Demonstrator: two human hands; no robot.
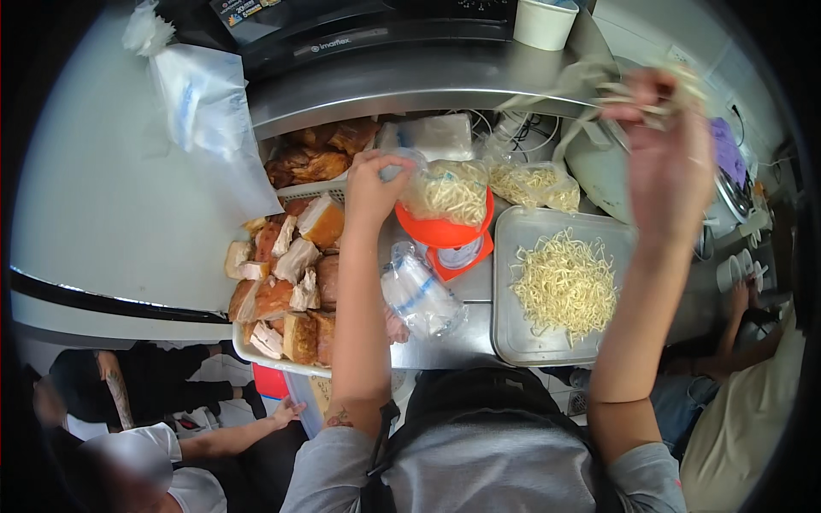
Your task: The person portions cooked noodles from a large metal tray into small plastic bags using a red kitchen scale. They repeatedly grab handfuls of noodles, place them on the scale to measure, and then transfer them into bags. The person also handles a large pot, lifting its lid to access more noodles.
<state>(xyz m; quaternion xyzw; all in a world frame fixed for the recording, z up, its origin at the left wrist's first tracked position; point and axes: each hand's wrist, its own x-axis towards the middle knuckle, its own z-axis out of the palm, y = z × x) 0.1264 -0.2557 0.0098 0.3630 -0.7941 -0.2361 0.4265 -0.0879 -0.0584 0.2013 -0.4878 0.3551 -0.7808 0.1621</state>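
Observation:
My left hand (380, 186) pinches the gathered top of a clear plastic bag of bean sprouts (454, 194), which rests on the red pan of a small kitchen scale (460, 253). Raised at the upper right, my right hand (667, 122) is blurred; pale strands hang about its fingers, and I cannot tell exactly what they are. A heap of loose bean sprouts (564, 285) lies on a metal tray (507, 340) to the right of the scale. Filled bags of sprouts (535, 185) lie behind the tray. Folded plastic bags (423, 292) lie in front of the scale.
At left stands a white basket (288, 367) of meat chunks (298, 260), with darker meat (321, 154) behind. A plastic bag (199, 122) hangs at upper left. An appliance (359, 42) and a white tub (545, 24) sit on the raised shelf. Other people are at lower left and right.

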